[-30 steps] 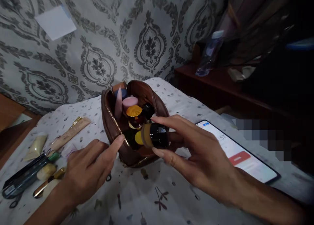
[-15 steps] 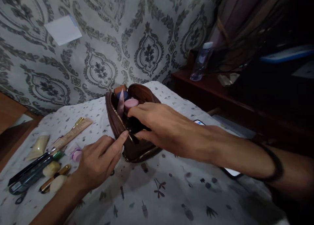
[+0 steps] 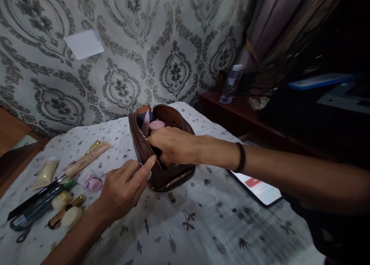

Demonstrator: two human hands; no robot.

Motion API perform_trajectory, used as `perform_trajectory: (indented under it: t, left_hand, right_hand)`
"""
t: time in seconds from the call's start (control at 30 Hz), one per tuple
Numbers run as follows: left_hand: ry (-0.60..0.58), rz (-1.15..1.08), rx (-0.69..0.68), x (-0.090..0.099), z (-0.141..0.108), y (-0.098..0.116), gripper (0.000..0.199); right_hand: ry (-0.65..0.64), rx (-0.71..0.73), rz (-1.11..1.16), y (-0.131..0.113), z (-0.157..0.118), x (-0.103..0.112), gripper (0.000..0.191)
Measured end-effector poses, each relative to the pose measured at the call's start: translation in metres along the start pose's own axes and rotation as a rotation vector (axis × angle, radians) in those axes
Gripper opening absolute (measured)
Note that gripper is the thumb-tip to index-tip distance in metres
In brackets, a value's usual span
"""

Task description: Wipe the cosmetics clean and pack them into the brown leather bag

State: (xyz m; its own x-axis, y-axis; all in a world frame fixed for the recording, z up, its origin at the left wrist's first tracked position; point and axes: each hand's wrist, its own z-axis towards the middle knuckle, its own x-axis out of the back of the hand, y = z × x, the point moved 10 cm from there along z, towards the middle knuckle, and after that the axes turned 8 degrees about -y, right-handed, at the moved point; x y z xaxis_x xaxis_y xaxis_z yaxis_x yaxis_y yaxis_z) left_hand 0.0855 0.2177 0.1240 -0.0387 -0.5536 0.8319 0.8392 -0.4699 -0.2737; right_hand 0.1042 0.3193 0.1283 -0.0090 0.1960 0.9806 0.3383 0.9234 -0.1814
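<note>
A brown zippered pouch (image 3: 170,178) stands unzipped on the patterned bedsheet. My left hand (image 3: 124,186) grips its near left edge, the index finger lying along the zipper and the other fingers curled. Into the opening reaches my right hand (image 3: 173,143), its fingers hidden inside the pouch, so what they touch does not show. A pink round item (image 3: 157,125), a pale pink tube (image 3: 146,122) and something dark blue (image 3: 149,116) show at the back of the pouch. A black band (image 3: 241,157) circles my right wrist.
To the left lie a beige tube (image 3: 88,157), a cream tube (image 3: 46,173), a purple-capped item (image 3: 93,182), a dark green bottle (image 3: 37,209), a brush (image 3: 66,212) and round pads (image 3: 71,217). A lit phone (image 3: 261,188) lies right. A water bottle (image 3: 231,84) stands on the reddish ledge (image 3: 212,99).
My right hand has gone deeper into the pouch, hiding its fingers and thumb. My left hand stays at the pouch's edge. The view has shifted slightly, and more of the phone shows.
</note>
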Motion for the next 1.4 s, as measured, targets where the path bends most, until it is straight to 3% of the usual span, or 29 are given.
perform_trajectory:
  t: [0.2, 0.4, 0.7, 0.97, 1.07, 1.2, 1.4]
  left_hand:
    - [-0.004, 0.008, 0.001, 0.000, 0.001, 0.000, 0.049]
    - [0.001, -0.001, 0.012, -0.002, 0.000, 0.000, 0.040]
    - [-0.004, 0.000, 0.018, -0.001, 0.001, 0.000, 0.045]
    - [-0.012, 0.050, 0.013, -0.002, 0.001, 0.001, 0.036]
    - [-0.017, 0.064, 0.005, -0.001, 0.001, 0.002, 0.036]
    - [-0.021, 0.061, 0.003, -0.001, 0.001, 0.002, 0.039]
    - [-0.026, 0.013, 0.019, -0.002, 0.001, 0.001, 0.040]
  right_hand:
    - [-0.059, -0.072, 0.004, 0.006, 0.002, -0.009, 0.017]
    - [-0.057, -0.042, 0.069, 0.008, 0.003, -0.009, 0.012]
    - [-0.072, 0.044, 0.128, 0.005, 0.009, -0.015, 0.012]
    - [-0.073, 0.017, 0.061, 0.004, 0.006, -0.012, 0.010]
    - [-0.032, 0.023, 0.080, 0.009, 0.001, -0.004, 0.005]
    - [0.109, 0.023, 0.120, 0.015, -0.019, 0.022, 0.010]
    - [0.129, -0.031, 0.200, 0.019, -0.044, 0.034, 0.023]
